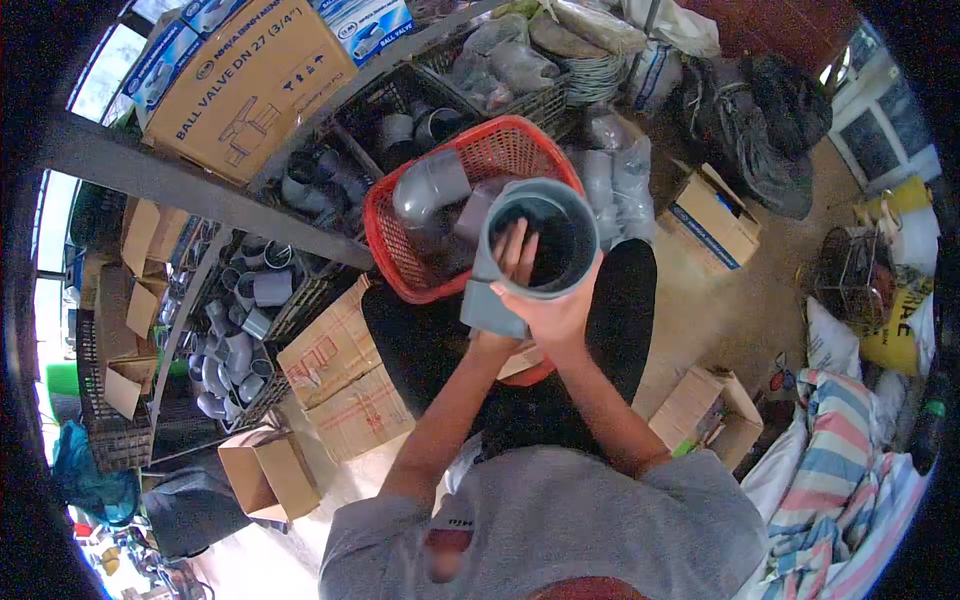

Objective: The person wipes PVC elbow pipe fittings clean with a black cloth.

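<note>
A large grey pipe fitting (592, 240) is held up over my lap, its round opening facing me. My left hand (516, 250) reaches through a lower opening, and its fingers show spread inside the fitting, touching the inner wall. Around the lower right of the rim, my right hand (562, 312) is wrapped, gripping the fitting. Just behind stands a red plastic basket (400, 270) with a grey elbow fitting (432, 188) and other grey pieces in it. The fitting hides part of the basket.
Crates of grey fittings (232, 350) stand at the left, beneath a metal beam (210, 185). Flattened cardboard (345, 370) lies left of my legs. Open boxes (708, 222) sit on the floor at the right, near striped cloth (840, 430). Bagged pipes (615, 185) stand behind the basket.
</note>
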The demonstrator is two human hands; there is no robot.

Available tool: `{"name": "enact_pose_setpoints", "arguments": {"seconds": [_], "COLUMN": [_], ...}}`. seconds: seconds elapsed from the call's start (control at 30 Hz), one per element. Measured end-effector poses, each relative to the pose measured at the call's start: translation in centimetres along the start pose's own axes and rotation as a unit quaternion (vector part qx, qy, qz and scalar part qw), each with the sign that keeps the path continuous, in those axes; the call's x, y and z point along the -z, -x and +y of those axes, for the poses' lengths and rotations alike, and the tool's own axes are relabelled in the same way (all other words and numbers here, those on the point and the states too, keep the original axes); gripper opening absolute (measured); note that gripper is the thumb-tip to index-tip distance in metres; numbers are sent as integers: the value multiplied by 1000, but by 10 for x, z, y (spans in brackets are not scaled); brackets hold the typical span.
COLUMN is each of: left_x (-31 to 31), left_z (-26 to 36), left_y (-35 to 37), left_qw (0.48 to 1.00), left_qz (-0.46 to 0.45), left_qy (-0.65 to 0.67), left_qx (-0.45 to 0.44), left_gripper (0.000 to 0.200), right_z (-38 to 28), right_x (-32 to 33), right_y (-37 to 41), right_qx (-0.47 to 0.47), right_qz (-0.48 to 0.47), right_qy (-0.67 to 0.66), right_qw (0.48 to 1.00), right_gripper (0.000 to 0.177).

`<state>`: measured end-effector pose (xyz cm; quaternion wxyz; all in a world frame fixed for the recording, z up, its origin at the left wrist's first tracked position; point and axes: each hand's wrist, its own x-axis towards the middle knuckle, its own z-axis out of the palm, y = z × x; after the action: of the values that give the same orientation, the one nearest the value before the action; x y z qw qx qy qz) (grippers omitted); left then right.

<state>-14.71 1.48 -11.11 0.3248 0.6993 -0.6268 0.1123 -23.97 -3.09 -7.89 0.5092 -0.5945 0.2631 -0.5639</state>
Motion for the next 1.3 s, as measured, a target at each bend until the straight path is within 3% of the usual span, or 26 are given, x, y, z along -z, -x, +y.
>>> {"name": "enact_pose_setpoints", "arguments": {"seconds": [0.03, 0.17, 0.23, 0.27, 0.3, 0.33, 0.37, 0.47, 0.53, 0.6, 0.67, 0.77, 0.83, 0.87, 0.9, 0.93, 0.97, 1.0, 1.03, 1.07, 1.1, 1.17, 1.2, 1.23, 1.27, 1.3], "left_x": [-6, -1, 3, -2, -9, -16, -22, -19, -12, -11, -17, -37, -2, 13, 21, 10, 13, 17, 16, -2, -15, -27, -29, -34, -36, -30], "left_z": [-6, -3, 3, 5, 4, 1, -2, -8, 2, 10, 18, -6, 8, 9, 8, -3, -9, -16, -20, -32, -42, -54, -58, -63, -65, -63], "left_y": [-11, -42, -49, -45, -36, -26, -17, 5, 14, 9, -4, 14, -3, -7, -6, 7, 13, 17, 19, 26, 33, 43, 35, 21, 13, 12], "left_qw": [996, 992, 987, 955, 954, 991, 914, 944, 937, 929, 793, 766, 793, 764, 729, 625, 623, 557, 487, 473, 474, 763, 766, 867, 927, 926], "left_qz": [62, 37, -48, -91, -92, -125, -144, -169, -163, -155, 0, -41, 1, -27, -55, -18, -18, -46, -74, -68, -67, -144, -144, -212, -271, -275], "left_qy": [-38, -97, -118, -261, -262, 51, 357, 280, 299, 315, 577, 596, 565, 576, 582, 669, 669, 728, 780, 794, 792, 567, 564, 414, 246, 245], "left_qx": [-53, -70, -93, -108, -110, 11, 131, 44, 81, 117, 196, 238, 226, 291, 356, 403, 405, 397, 385, 377, 378, 273, 273, 180, 81, 82], "left_gripper": [68, 71, 69, 64, 64, 64, 64, 62, 60, 58, 52, 53, 47, 42, 37, 32, 32, 31, 30, 29, 29, 29, 29, 30, 30, 30], "right_z": [-1, -11, -21, -26, -28, -24, -18, -1, 3, 1, -5, -15, -18, -14, 15, 33, 47, 62, 73, 84, 88, 93, 84, 68, 59, 58], "right_x": [-2, -3, -6, -7, -8, -4, -1, 5, 8, 9, 7, 7, 21, 40, 65, 70, 73, 74, 70, 66, 62, 52, 45, 39, 35, 35], "right_y": [0, -15, -23, -29, -31, -32, -32, -27, -23, -21, -19, -15, -14, -22, -27, -26, -21, -9, 2, 9, 10, 14, 11, 1, -4, -3], "right_qx": [-17, -13, -16, -47, -81, -79, -78, -44, -11, -12, -14, -31, -176, -235, -241, -274, -307, -310, -381, -445, -447, -507, -507, -459, -411, -413], "right_qz": [-1, 10, 26, 46, 67, 72, 74, 71, 73, 56, 42, -3, -61, -128, -202, -205, -205, -201, -179, -156, -157, -73, -75, -107, -137, -134], "right_qy": [2, 36, 36, 1, -34, 9, 8, 67, 157, 151, 146, 67, -61, -116, -105, -142, -179, -177, -267, -354, -356, -364, -367, -365, -360, -362], "right_qw": [1000, 999, 999, 998, 994, 994, 994, 994, 985, 987, 988, 997, 981, 957, 944, 929, 912, 912, 867, 807, 806, 778, 776, 803, 826, 825], "right_gripper": [115, 109, 107, 106, 105, 103, 103, 100, 111, 113, 115, 116, 115, 112, 100, 95, 90, 90, 94, 98, 98, 96, 96, 96, 95, 95]}}
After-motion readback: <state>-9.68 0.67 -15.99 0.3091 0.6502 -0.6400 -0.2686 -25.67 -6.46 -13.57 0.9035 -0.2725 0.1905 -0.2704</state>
